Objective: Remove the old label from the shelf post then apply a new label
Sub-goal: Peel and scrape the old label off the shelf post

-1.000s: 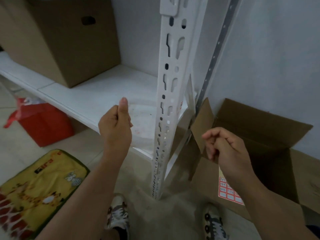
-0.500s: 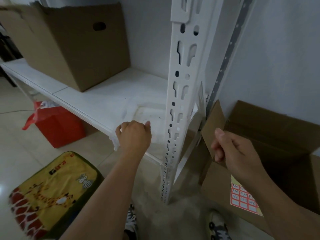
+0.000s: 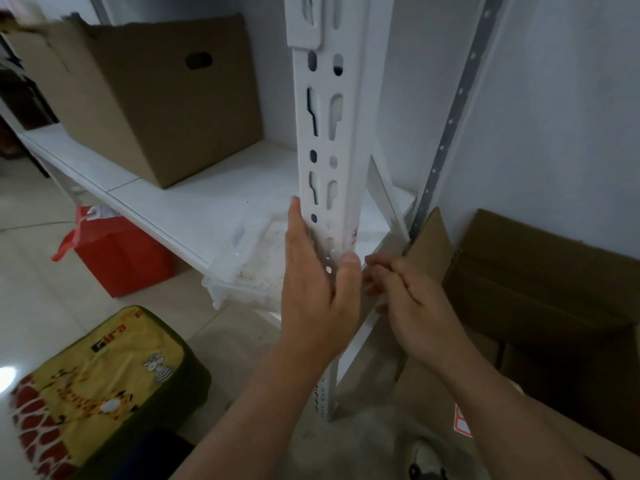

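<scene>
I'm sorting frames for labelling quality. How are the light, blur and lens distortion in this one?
Head view: dim, even indoor light, with one bright glare spot on the pale tiled floor; wide-angle bending leans the white perforated shelf post and grey slotted wall strip; the brown cardboard box's torn top-left flap is smeared; both hands look fairly sharp.

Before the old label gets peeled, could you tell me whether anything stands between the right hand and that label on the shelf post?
Nothing visible does. The old label sits on the right face of the shelf post, just above the left hand's thumb. The right hand is beside the post slightly below it, with open space between.
</scene>
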